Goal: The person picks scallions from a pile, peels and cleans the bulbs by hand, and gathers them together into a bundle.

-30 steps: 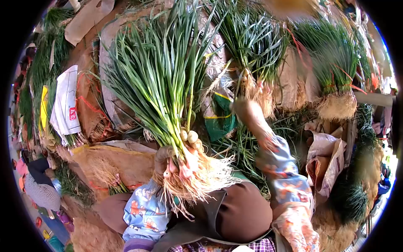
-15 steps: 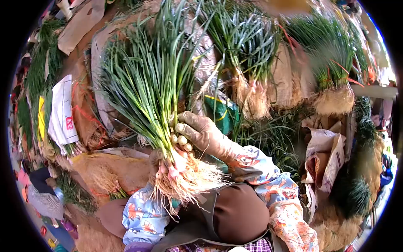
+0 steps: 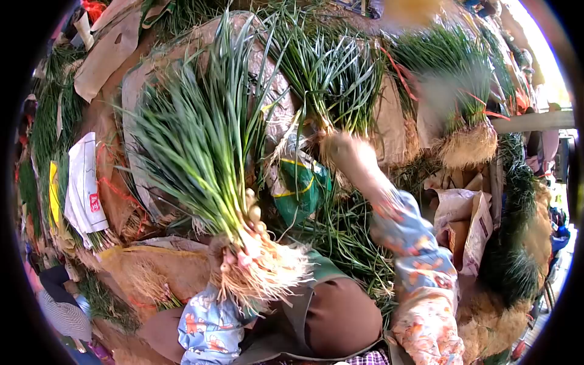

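Note:
A big bunch of green garlic [image 3: 213,164] stands tilted in front of me, long leaves up and pale roots hanging over my lap. My left hand [image 3: 254,214] is closed round its stems near the pinkish bulbs; gloved fingertips show at the right side, and the bunch hides most of the palm. My right hand [image 3: 348,153], gloved and smeared by motion, reaches forward to the root end of another garlic bunch [image 3: 328,73] lying beyond. Its fingers cannot be made out, nor whether they touch the stems.
A green plastic bag [image 3: 301,191] lies between the bunches. Loose leaves [image 3: 353,237] cover the ground beside my knee. To the right are a tied bunch [image 3: 465,128] and an open paper sack [image 3: 465,225]. A white sack [image 3: 85,182] lies left; another person [image 3: 64,310] is at lower left.
My right hand has left the held bunch and moved forward and right to the bunches beyond. My left hand still grips the garlic, which has shifted slightly left.

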`<state>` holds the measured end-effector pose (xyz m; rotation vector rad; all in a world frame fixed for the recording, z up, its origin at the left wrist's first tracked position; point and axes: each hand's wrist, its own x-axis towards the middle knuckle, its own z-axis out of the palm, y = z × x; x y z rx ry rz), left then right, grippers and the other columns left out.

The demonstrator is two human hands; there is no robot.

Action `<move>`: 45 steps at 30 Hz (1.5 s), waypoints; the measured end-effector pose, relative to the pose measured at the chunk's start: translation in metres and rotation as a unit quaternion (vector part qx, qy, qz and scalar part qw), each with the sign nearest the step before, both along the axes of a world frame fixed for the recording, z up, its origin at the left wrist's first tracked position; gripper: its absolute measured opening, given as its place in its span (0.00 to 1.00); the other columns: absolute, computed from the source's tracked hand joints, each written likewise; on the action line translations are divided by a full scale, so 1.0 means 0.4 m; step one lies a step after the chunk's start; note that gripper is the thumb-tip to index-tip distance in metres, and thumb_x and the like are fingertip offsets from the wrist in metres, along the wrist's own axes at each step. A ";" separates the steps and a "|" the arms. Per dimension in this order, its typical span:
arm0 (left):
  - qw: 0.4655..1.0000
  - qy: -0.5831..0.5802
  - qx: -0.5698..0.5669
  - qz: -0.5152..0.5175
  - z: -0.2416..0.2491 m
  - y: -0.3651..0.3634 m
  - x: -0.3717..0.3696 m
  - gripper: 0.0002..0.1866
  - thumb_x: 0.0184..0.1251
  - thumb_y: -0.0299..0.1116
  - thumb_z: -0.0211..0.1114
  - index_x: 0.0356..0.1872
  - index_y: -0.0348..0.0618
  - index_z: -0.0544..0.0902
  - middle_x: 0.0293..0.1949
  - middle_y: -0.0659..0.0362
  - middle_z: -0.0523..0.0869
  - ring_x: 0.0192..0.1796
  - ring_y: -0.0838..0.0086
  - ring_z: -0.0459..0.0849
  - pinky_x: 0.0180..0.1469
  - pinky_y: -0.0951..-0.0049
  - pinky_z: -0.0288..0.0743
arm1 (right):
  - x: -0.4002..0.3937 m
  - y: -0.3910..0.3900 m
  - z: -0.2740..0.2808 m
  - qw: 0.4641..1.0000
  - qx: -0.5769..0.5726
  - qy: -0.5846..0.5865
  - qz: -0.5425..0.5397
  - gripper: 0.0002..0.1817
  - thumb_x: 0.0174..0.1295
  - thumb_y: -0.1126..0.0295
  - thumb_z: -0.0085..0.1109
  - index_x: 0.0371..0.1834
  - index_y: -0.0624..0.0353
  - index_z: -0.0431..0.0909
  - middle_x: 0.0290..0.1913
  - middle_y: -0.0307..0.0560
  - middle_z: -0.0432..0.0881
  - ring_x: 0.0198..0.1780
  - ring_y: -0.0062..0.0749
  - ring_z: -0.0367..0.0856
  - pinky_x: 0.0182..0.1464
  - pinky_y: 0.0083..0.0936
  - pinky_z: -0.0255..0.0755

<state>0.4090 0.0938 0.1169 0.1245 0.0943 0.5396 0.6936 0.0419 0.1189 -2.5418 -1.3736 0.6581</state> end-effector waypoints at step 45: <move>0.999 0.049 0.017 -0.016 0.030 -0.013 0.011 0.24 0.47 0.40 0.62 0.45 0.40 0.70 0.39 0.55 0.73 0.45 0.63 0.72 0.55 0.55 0.64 | -0.015 0.020 -0.102 0.936 0.046 0.254 -0.237 0.07 0.57 0.65 0.54 0.29 0.54 0.78 0.20 0.41 0.76 0.18 0.20 0.71 0.18 0.19 0.63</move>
